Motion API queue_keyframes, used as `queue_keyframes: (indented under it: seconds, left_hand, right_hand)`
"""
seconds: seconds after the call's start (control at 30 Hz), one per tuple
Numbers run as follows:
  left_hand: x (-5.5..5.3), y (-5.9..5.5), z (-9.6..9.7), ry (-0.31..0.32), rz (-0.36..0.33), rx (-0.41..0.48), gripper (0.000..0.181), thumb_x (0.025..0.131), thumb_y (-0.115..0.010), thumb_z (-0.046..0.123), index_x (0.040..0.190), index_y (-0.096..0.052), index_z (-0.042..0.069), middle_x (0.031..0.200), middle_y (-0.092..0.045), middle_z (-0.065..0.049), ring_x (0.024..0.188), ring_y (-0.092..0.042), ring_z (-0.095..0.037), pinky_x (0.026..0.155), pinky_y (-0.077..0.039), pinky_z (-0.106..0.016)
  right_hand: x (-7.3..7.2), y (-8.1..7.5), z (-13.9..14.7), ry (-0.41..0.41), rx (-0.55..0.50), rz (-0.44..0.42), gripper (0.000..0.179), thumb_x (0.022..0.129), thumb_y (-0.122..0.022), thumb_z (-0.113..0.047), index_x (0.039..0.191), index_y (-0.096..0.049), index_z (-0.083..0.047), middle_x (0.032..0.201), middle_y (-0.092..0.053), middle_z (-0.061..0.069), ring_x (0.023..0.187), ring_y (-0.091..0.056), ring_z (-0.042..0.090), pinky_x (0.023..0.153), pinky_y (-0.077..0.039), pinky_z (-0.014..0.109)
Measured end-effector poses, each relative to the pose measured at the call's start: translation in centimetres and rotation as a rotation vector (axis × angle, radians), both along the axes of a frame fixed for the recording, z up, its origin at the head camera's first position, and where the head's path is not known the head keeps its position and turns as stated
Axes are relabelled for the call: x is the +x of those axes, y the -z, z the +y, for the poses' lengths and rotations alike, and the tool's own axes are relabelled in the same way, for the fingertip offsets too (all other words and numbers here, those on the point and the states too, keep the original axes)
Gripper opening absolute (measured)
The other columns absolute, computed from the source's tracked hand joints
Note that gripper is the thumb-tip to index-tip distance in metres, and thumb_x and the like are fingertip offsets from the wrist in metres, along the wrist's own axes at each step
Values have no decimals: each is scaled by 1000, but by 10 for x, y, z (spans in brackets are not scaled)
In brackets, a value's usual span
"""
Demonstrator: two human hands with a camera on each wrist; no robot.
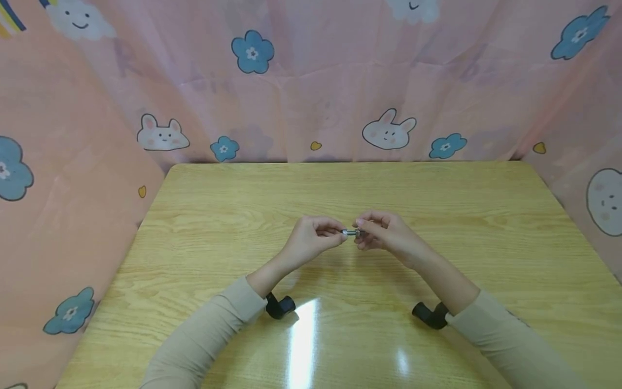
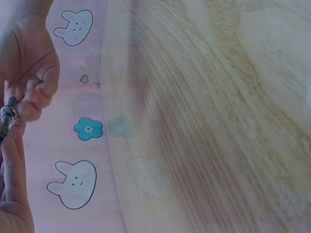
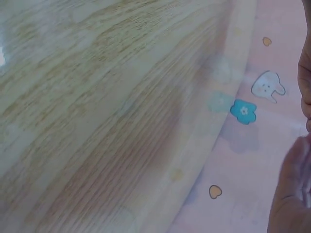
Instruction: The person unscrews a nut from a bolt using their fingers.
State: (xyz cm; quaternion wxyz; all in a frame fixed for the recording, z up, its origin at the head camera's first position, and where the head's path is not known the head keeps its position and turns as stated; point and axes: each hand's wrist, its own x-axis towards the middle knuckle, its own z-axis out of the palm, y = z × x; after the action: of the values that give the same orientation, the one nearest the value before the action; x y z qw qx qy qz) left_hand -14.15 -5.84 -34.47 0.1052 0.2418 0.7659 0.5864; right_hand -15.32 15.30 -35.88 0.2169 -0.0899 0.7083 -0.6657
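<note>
A pink curtain [image 1: 320, 86] backs the worktop [image 1: 233, 194]. In from its far edge, the left hand [image 1: 313, 235] pinches a bolt [image 1: 351, 233] aloft; whether the right hand [image 1: 389, 233] grips its nut [image 2: 8, 111], I cannot tell. Probably light, stiff, slick: best held opposite the nut.

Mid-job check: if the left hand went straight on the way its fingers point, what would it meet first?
Most likely the right hand, directly opposite; the metal bolt pinched in the left hand points towards it. Any gap between them is hard to judge.
</note>
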Motion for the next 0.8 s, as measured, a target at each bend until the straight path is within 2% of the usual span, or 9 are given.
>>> queue_keyframes:
  seconds: [0.1, 0.17, 0.2, 0.3, 0.37, 0.47, 0.53, 0.67, 0.8]
  left_hand:
    - [0, 0, 0, 4, -5, 9, 16, 87, -63, 1, 99, -66, -9, 94, -68, -19, 81, -65, -18, 73, -54, -25]
    - [-1, 1, 0, 2, -13, 11, 16, 87, -63, 1, 99, -66, -9, 94, -68, -19, 82, -65, -19, 74, -54, -26]
    - [-3, 4, 0, 4, -12, 16, 16, 87, -63, 2, 99, -66, -8, 94, -68, -18, 81, -65, -18, 73, -54, -26]
    - [-5, 10, 0, 0, -19, 17, 16, 87, -64, 3, 99, -67, -7, 93, -68, -16, 81, -65, -17, 73, -54, -26]
    - [-5, 10, 0, -1, -16, 18, 16, 87, -63, 3, 99, -67, -7, 93, -68, -16, 80, -65, -16, 73, -54, -25]
    - [-1, 1, 0, -2, -14, 14, 16, 87, -63, 1, 98, -66, -9, 93, -68, -18, 80, -65, -18, 73, -54, -26]
    - [0, -1, -1, -4, -14, 12, 16, 87, -62, 1, 98, -66, -9, 93, -68, -19, 80, -65, -18, 73, -54, -25]
    - [1, -4, -1, -14, -17, 7, 15, 86, -63, 0, 98, -66, -9, 92, -68, -19, 80, -65, -18, 73, -54, -25]
    - [1, -4, 0, -10, -17, 7, 15, 86, -63, 0, 98, -66, -10, 92, -68, -19, 80, -65, -18, 73, -54, -25]
  right_hand:
    - [0, 0, 1, -4, -13, -2, 14, 92, -59, -11, 101, -57, -1, 85, -63, 4, 77, -62, 14, 75, -54, 30]
    - [0, 0, 2, -14, -18, 29, 15, 89, -61, -6, 103, -57, -2, 92, -61, 5, 82, -62, 15, 78, -53, 28]
    - [0, 0, 3, -21, -20, 45, 17, 88, -63, -5, 104, -56, -3, 96, -60, 7, 85, -61, 15, 80, -52, 29]
    - [0, -2, 2, -18, -3, 47, 24, 90, -60, -9, 110, -53, 2, 98, -59, 8, 85, -61, 15, 81, -53, 30]
    - [-1, -2, 1, -11, 7, 23, 26, 93, -57, -14, 110, -51, 5, 92, -61, 7, 80, -63, 15, 78, -54, 31]
    - [-1, -2, 0, -7, 9, 1, 24, 93, -57, -13, 107, -52, 6, 86, -63, 5, 77, -63, 14, 76, -54, 31]
    - [-1, -1, 1, -11, -3, 16, 20, 90, -60, -8, 106, -53, 2, 92, -62, 5, 82, -62, 15, 78, -53, 30]
    - [-2, 0, 2, 2, -1, 47, 29, 89, -61, -8, 114, -50, 3, 104, -56, 9, 90, -60, 15, 84, -51, 29]
    - [-3, 0, 2, 5, 4, 18, 24, 93, -57, -14, 108, -54, 4, 93, -62, 8, 80, -63, 15, 79, -54, 32]
